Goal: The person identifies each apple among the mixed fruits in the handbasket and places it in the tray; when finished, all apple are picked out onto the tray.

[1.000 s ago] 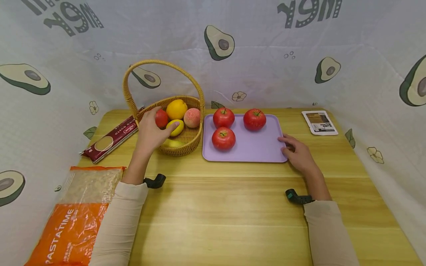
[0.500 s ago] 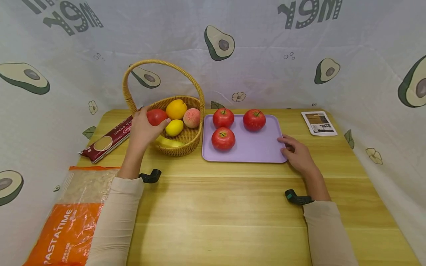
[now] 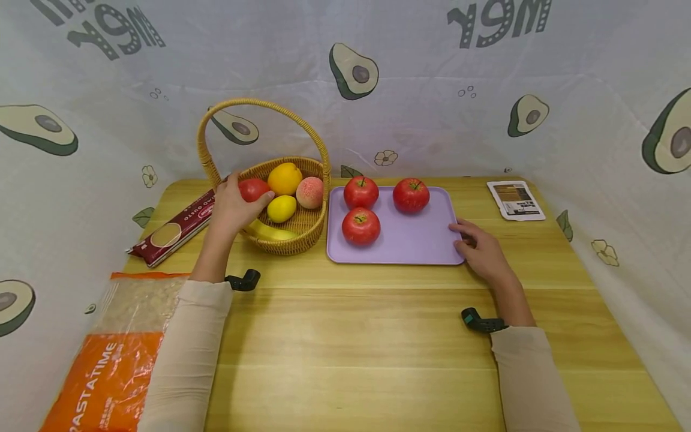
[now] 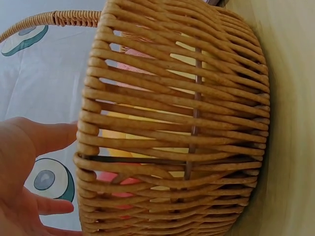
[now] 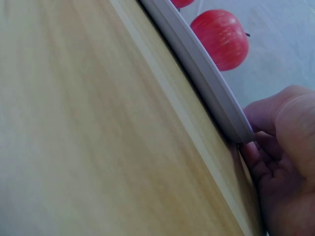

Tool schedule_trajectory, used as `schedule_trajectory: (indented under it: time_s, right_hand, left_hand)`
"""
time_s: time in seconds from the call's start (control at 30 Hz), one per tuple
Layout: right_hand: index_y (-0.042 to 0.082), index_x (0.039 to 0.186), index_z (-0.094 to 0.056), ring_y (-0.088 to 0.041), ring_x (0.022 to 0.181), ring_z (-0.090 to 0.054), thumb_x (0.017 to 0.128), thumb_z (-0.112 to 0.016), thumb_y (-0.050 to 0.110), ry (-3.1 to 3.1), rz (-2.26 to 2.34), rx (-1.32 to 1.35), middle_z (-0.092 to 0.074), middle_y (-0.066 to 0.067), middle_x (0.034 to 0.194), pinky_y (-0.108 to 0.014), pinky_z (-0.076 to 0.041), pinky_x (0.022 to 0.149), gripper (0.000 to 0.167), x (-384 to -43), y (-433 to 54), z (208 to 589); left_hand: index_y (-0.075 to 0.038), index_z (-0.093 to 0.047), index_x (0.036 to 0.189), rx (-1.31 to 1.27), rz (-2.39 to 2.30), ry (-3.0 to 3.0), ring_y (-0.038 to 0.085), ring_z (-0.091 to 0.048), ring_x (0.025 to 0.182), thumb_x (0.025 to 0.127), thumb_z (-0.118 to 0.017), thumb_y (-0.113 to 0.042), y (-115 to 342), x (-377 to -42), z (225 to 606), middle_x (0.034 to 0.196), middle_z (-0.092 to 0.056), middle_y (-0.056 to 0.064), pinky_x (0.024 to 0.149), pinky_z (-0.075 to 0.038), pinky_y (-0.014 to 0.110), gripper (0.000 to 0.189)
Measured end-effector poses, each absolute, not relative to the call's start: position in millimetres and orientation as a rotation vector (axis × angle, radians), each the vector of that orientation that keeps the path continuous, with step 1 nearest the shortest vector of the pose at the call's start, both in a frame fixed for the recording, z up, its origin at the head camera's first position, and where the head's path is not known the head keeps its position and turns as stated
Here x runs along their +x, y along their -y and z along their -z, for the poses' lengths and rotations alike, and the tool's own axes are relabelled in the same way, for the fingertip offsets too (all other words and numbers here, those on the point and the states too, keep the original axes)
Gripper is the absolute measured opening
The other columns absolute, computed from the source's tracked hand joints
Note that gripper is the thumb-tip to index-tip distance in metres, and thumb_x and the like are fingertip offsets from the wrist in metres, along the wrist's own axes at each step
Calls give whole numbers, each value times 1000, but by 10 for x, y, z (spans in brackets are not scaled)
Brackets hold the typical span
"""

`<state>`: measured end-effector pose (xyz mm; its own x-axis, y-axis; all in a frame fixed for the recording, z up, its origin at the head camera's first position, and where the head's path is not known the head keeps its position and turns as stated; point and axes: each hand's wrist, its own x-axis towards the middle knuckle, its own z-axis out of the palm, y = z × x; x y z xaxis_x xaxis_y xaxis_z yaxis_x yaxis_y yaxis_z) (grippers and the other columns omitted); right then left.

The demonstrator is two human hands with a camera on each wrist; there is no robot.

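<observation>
In the head view, my left hand (image 3: 232, 207) reaches over the left side of the wicker basket (image 3: 283, 245). Its thumb and fingers span a smooth red fruit (image 3: 254, 189) just inside the rim; the hand covers part of it. In the left wrist view, the basket wall (image 4: 162, 103) hides the fingertips, and red shows through the weave. A lemon (image 3: 282, 209), an orange-yellow fruit (image 3: 285, 179), a peach (image 3: 310, 192) and a banana (image 3: 270, 231) lie beside it. My right hand (image 3: 480, 249) pinches the right edge of a purple tray (image 3: 415, 240), thumb at the rim in the right wrist view.
Three red apples sit on the tray, one of them an apple (image 3: 411, 195) at the back. A dark red pasta packet (image 3: 175, 231) lies left of the basket. An orange PASTATIME bag (image 3: 110, 378) is at the front left. A flat white packet (image 3: 516, 200) lies back right.
My left hand has shifted left toward the basket's left rim, and the red fruit has moved left with it, uncovering the lemon and banana. The right hand stays at the tray's edge.
</observation>
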<state>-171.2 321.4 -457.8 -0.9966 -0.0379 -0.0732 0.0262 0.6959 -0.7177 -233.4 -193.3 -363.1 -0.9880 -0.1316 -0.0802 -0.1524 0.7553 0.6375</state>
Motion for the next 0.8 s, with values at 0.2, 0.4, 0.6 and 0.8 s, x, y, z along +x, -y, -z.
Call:
schedule_trajectory:
  time_s: [0.2,0.4,0.6,0.8]
  right_hand:
    - [7,151,-52,-40,137,-47,107,-51,17,-2811,1199,-7,-30,-15,168,-57,-43,112,45,-1713,-3215,4582]
    - [6,151,-50,-42,136,-47,108,-49,17,-2802,1212,-2,-29,-15,169,-61,-41,114,45,-1712,-3215,4582]
    - [6,152,-50,-42,136,-46,108,-49,17,-2800,1214,-2,-29,-15,169,-61,-40,114,45,-1711,-3203,4578]
    - [6,152,-50,-42,138,-46,108,-50,17,-2799,1212,-4,-29,-15,169,-61,-40,114,45,-1713,-3214,4576]
  left_hand:
    - [-10,-3,166,-241,-1044,-2876,53,-34,145,94,-63,-57,1924,-2401,3649,167,-16,29,113,-38,70,105]
    - [-6,-7,165,-230,-1005,-2875,55,-34,144,97,-56,-58,1898,-2484,3725,166,-12,32,115,-37,68,98]
    - [-3,-16,161,-253,-1053,-2878,54,-42,136,96,-59,-57,1868,-2480,3749,161,-17,35,111,-43,66,95]
    - [-6,-28,144,-280,-1156,-2896,49,-47,130,96,-67,-46,1851,-2492,3808,147,-34,32,107,-47,63,74]
